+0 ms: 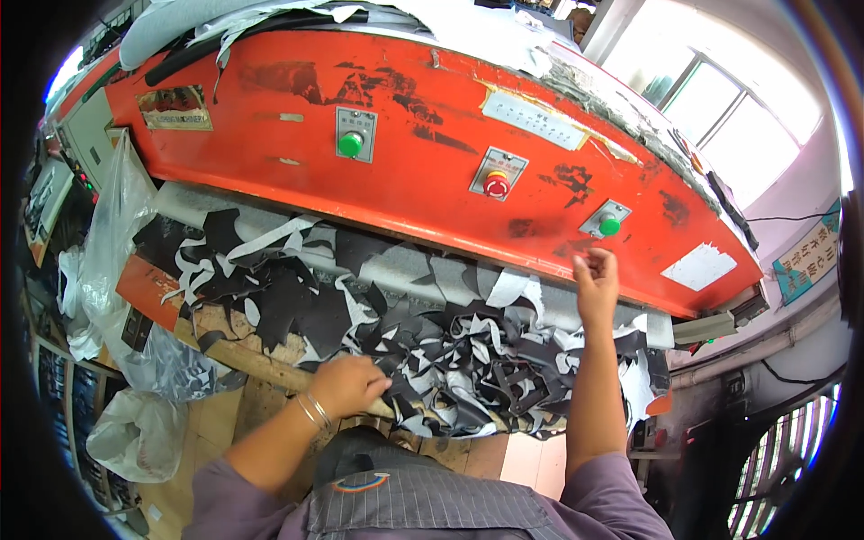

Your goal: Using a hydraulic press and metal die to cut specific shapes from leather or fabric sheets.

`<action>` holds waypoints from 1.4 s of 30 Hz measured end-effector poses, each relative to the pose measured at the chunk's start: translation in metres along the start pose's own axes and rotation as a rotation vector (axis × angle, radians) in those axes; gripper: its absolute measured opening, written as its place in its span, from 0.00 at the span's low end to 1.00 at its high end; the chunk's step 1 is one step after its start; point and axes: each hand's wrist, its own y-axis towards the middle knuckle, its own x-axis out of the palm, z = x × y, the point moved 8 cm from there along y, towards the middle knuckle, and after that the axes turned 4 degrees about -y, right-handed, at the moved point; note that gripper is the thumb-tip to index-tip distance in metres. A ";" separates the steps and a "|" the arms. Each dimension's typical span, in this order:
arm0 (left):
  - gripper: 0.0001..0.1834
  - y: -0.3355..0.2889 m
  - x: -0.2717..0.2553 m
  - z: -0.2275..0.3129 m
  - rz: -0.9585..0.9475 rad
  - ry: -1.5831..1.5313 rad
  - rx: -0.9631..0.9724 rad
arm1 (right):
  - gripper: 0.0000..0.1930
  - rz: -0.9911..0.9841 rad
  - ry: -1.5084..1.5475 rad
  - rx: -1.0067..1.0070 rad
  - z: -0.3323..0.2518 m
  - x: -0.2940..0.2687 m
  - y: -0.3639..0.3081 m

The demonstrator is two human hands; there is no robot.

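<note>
My right hand (597,277) is raised in front of the red machine beam (423,153), just below the right green push button (609,225). Its fingers are loosely bent, with the thumb apart from them and nothing visible between. My left hand (353,385), with bangles on its wrist, rests at the near edge of the work table. Its fingers are curled closed beside a heap of black and white cut scraps (468,373); whatever they may hold is hidden. Larger black offcuts (301,306) lie left of the heap.
A red emergency stop button (496,185) and another green button (350,144) sit on the beam. Pale sheets (396,18) lie on top. Clear plastic bags (117,234) hang at the left, above a white sack (139,436). The board's wooden edge (238,355) borders the near side.
</note>
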 end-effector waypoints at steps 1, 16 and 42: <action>0.13 -0.017 0.006 0.005 0.088 0.046 0.021 | 0.15 -0.046 0.011 0.006 -0.003 0.015 -0.013; 0.15 0.015 -0.004 0.008 0.079 0.124 -0.014 | 0.24 -0.638 -0.515 -0.297 -0.015 0.115 0.006; 0.25 0.330 0.055 0.042 0.100 0.053 0.136 | 0.45 -0.246 -0.514 0.240 0.180 -0.081 0.076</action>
